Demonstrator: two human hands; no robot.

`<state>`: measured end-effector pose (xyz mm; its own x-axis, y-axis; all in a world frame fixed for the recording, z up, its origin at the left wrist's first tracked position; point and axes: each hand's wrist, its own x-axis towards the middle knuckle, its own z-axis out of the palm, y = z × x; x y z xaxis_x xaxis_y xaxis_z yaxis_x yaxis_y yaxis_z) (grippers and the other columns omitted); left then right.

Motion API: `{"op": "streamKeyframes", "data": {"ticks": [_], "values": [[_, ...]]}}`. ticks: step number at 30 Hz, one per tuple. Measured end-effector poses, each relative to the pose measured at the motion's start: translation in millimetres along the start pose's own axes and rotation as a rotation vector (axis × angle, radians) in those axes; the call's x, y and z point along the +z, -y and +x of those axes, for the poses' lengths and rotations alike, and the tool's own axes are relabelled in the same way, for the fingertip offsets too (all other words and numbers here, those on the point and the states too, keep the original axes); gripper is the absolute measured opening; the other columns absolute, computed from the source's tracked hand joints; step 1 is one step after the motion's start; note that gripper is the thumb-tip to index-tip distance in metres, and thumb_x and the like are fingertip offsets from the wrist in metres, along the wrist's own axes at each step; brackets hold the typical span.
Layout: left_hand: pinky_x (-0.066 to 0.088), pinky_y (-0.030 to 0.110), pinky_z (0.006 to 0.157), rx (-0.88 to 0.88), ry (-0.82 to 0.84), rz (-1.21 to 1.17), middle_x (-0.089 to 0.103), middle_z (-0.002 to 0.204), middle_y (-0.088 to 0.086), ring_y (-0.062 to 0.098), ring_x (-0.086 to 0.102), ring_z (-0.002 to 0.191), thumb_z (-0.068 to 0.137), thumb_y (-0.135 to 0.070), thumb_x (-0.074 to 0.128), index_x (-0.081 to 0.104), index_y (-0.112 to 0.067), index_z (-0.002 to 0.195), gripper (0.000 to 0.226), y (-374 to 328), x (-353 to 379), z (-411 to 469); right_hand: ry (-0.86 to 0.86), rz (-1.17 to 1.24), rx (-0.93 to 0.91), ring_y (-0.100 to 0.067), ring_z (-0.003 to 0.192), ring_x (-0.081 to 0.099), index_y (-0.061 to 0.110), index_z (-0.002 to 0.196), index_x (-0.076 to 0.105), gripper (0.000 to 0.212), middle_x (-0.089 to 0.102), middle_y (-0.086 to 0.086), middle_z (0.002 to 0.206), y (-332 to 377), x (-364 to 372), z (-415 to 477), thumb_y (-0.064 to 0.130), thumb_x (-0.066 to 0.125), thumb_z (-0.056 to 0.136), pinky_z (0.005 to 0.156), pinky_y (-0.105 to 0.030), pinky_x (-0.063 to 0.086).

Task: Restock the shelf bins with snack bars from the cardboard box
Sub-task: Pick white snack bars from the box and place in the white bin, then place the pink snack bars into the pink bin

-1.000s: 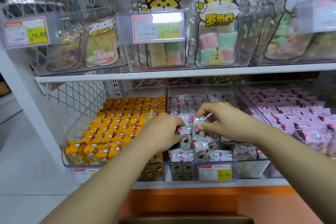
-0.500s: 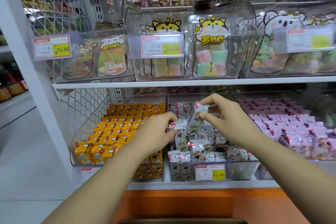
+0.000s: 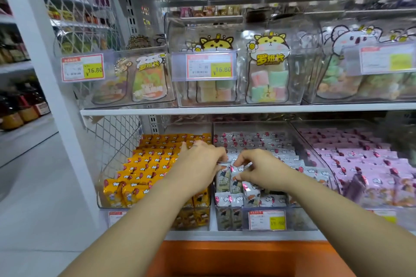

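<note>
Both my hands reach into the middle clear bin [image 3: 252, 123] on the lower shelf, which is full of white-wrapped snack bars [image 3: 265, 144]. My left hand [image 3: 198, 162] grips the top of an upright white bar [image 3: 223, 179] at the bin's front left. Beside it, my right hand [image 3: 258, 168] pinches a second white bar [image 3: 236, 183] with curled fingers. The two bars stand side by side, touching. The cardboard box is not in view.
A bin of yellow bars [image 3: 144, 168] sits to the left and a bin of pink bars [image 3: 364, 162] to the right. Clear tubs of bagged sweets [image 3: 265, 78] fill the upper shelf. An orange base [image 3: 236, 258] runs below. An aisle floor [image 3: 33, 186] lies to the left.
Both hands came down from holding bars raised above the bin and now press them upright into the front rows. The camera view tilted upward, showing more of the upper shelf.
</note>
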<state>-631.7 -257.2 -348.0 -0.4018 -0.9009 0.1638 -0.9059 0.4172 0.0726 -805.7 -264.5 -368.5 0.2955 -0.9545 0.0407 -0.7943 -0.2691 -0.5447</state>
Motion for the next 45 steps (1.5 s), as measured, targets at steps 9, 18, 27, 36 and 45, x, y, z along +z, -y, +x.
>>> {"op": "streamKeyframes", "data": {"ticks": [9, 18, 27, 36, 45], "values": [[0.003, 0.063, 0.113, 0.010, 0.135, 0.111, 0.058, 0.126, 0.002, 0.019, 0.028, 0.138, 0.095, -0.035, 0.052, 0.059, -0.031, 0.112, 0.018, -1, 17, 1, 0.034, -0.147, -0.006, -0.015, 0.052, 0.041, 0.019, 0.060, 0.042, 0.043, 0.045, 0.002, 0.054, -6, 6, -5, 0.034, 0.043, 0.099, 0.055, -0.028, 0.033], [0.010, 0.039, 0.116, 0.029, -0.223, -0.116, 0.056, 0.129, -0.014, 0.009, 0.040, 0.128, 0.096, -0.034, 0.048, 0.054, -0.036, 0.125, 0.029, -13, 23, -39, -0.372, 0.000, -0.132, -0.004, 0.088, 0.055, 0.023, 0.117, 0.064, 0.025, 0.059, 0.014, 0.100, -4, 19, -57, 0.028, 0.055, 0.094, 0.083, -0.022, 0.041], [0.042, 0.011, 0.080, -0.031, -0.261, -0.567, 0.061, 0.096, -0.021, -0.002, 0.057, 0.092, 0.091, -0.013, 0.057, 0.068, -0.025, 0.100, 0.019, -15, 119, -129, -0.525, 0.034, -0.184, -0.004, 0.094, 0.053, 0.014, 0.103, 0.069, 0.019, 0.063, 0.008, 0.098, -27, 104, -124, 0.013, 0.060, 0.086, 0.085, -0.016, 0.038], [0.038, 0.001, 0.073, -0.376, 0.178, -0.744, 0.059, 0.101, -0.019, -0.007, 0.055, 0.097, 0.095, -0.019, 0.054, 0.060, -0.031, 0.109, 0.020, 15, 225, -196, -0.108, 0.130, 0.159, 0.006, 0.101, 0.048, 0.027, 0.120, 0.057, 0.032, 0.052, 0.020, 0.108, -81, 222, -168, 0.015, 0.059, 0.090, 0.082, -0.003, 0.037], [0.043, 0.020, 0.089, -0.663, 0.613, -0.718, 0.062, 0.114, -0.006, 0.009, 0.056, 0.109, 0.096, -0.015, 0.053, 0.059, -0.023, 0.122, 0.028, 43, 331, -220, 0.241, 0.168, 0.476, -0.008, 0.110, 0.056, 0.027, 0.131, 0.047, 0.049, 0.056, 0.009, 0.115, -157, 306, -165, 0.011, 0.062, 0.088, 0.086, -0.018, 0.046]]}}
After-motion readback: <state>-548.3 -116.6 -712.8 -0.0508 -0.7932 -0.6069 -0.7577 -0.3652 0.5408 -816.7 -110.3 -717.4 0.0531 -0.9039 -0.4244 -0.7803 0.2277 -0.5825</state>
